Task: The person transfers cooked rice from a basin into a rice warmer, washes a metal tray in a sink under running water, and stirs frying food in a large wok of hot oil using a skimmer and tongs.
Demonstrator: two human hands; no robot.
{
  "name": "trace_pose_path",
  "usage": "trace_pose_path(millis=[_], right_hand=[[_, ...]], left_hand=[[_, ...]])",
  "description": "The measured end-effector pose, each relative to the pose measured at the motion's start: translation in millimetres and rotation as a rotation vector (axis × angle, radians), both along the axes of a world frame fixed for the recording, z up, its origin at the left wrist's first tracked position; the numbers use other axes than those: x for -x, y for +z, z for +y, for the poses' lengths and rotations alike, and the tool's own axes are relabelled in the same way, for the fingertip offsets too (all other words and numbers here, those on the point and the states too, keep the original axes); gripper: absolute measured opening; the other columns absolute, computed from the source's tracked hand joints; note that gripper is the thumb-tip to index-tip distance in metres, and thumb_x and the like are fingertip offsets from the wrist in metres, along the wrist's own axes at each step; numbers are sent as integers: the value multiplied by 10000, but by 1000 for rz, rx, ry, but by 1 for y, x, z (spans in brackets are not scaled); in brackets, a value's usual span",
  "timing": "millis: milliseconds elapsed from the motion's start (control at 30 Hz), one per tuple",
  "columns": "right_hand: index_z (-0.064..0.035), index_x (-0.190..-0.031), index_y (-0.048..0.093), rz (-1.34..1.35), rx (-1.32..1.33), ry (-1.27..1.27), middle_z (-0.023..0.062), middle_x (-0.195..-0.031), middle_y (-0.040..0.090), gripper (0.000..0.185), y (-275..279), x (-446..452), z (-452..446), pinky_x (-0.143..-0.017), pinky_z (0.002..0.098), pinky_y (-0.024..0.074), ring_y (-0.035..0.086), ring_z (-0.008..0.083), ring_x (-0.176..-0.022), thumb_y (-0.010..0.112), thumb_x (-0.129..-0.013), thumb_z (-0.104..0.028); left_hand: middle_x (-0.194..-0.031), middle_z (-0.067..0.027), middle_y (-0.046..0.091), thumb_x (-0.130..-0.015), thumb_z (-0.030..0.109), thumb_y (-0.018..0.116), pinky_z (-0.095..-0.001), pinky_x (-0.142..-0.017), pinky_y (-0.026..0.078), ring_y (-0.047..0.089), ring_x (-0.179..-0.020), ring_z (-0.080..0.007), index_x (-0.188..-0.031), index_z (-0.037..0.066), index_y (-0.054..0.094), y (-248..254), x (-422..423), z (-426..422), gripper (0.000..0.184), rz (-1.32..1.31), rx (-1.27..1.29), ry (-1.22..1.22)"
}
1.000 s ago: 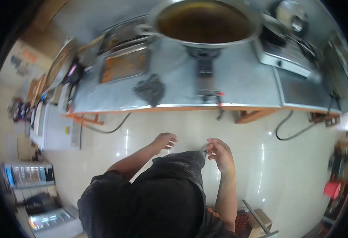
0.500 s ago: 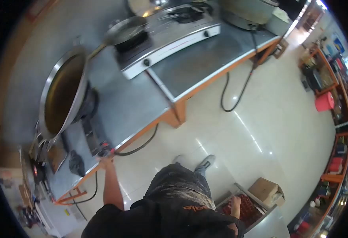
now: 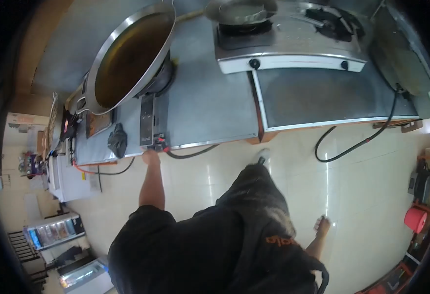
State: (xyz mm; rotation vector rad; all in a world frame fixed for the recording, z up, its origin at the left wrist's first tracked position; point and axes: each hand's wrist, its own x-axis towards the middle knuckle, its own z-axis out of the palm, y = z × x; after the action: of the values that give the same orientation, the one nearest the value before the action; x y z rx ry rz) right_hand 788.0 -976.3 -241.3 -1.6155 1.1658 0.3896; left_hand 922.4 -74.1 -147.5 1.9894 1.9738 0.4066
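Observation:
My left hand (image 3: 150,157) is closed at the front end of a burner's dark control box (image 3: 147,120), by the table edge, where its knob sits. The fingers are partly hidden by the back of the hand. Red fittings (image 3: 163,143) and a black hose (image 3: 193,154) lie just right of it. Above the burner rests a wide metal wok (image 3: 91,88) with dark yellowish-brown oil (image 3: 131,56) inside. A crumpled dark cloth (image 3: 118,140) lies left of the box. My right hand (image 3: 324,224) hangs over the floor with curled fingers, apparently holding nothing.
A two-burner gas stove (image 3: 293,61) with a pan (image 3: 242,12) stands on the metal table (image 3: 210,108). A rectangular tray (image 3: 99,122) lies near the left end. One hose (image 3: 354,152) loops below the table edge. A red bucket (image 3: 415,219) stands by shelves at far right.
My view has swung round, shifting the table and stove. My right hand, earlier over reddish contents in a metal container, now hangs over the floor. My left hand stays at the control box.

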Motion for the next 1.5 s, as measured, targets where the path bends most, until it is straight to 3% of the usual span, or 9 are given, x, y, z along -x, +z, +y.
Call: trace_pose_path(millis=[100, 400, 567, 667, 867, 1000, 1267, 1400, 1500], right_hand=[[-52, -1070, 540, 42, 51, 42, 120, -919, 616, 398, 37, -129, 21, -536, 344, 489, 576, 211, -691, 517, -862, -390], [-58, -1070, 575, -35, 38, 388, 63, -846, 601, 367, 82, -222, 107, -473, 263, 453, 544, 132, -623, 523, -876, -365], [-74, -1056, 582, 235, -2, 429, 50, -834, 597, 348, 53, -190, 96, -482, 286, 453, 534, 137, -604, 519, -874, -364], [-93, -1065, 580, 356, -1, 339, 52, -835, 594, 352, 49, -170, 79, -496, 324, 458, 538, 153, -612, 513, -870, -377], [-77, -1039, 567, 365, 24, 251, 55, -785, 574, 345, 49, -164, 53, -474, 338, 471, 524, 158, -593, 492, -867, -366], [-77, -1053, 574, 301, 36, 275, 71, -834, 590, 389, 56, -181, 49, -466, 318, 460, 529, 148, -610, 473, -881, -410], [-71, -1075, 585, 134, 32, 313, 75, -862, 597, 422, 62, -227, 68, -463, 270, 441, 521, 127, -609, 441, -905, -430], [-68, -1067, 588, 154, -1, 302, 55, -824, 587, 395, 61, -222, 79, -460, 269, 440, 517, 124, -601, 462, -903, -405], [-97, -1073, 584, 219, -2, 341, 40, -846, 581, 423, 54, -205, 79, -481, 278, 438, 510, 122, -614, 458, -892, -457]], left_hand=[[-658, -165, 611, -931, 340, 397, -367, -440, 478, 586, -532, -259, -797, -68, 615, 44, -25, -93, 481, -595, 80, 100], [-576, -100, 533, -924, 287, 406, -352, -369, 375, 491, -426, -210, -735, 3, 561, 21, 0, -43, 375, -755, 318, 322], [-577, -21, 473, -870, 186, 500, -274, -358, 338, 448, -433, -119, -744, 53, 540, 34, 19, -22, 188, -462, 586, -200], [-576, 19, 382, -902, 222, 418, -216, -335, 244, 305, -388, -68, -784, 129, 468, 55, 3, -35, 158, -753, 785, 191], [-613, 31, 413, -921, 243, 507, -203, -400, 304, 352, -488, -49, -774, 90, 497, 79, 2, -87, 213, -611, 486, -97], [-775, -146, 574, -871, 202, 576, -402, -549, 453, 553, -613, -326, -852, -20, 555, 42, 21, -74, 224, 145, -389, -583], [-876, -300, 581, -973, 349, 274, -502, -794, 396, 518, -899, -486, -881, -93, 553, 33, -13, -94, 530, -135, -295, -125], [-623, -105, 537, -940, 331, 351, -352, -418, 398, 536, -503, -239, -816, 29, 561, 38, -14, -65, 388, -568, 274, 315], [-533, 16, 367, -910, 252, 380, -222, -325, 236, 362, -392, -78, -732, 128, 488, 23, 18, -30, 242, -612, 559, -37]])
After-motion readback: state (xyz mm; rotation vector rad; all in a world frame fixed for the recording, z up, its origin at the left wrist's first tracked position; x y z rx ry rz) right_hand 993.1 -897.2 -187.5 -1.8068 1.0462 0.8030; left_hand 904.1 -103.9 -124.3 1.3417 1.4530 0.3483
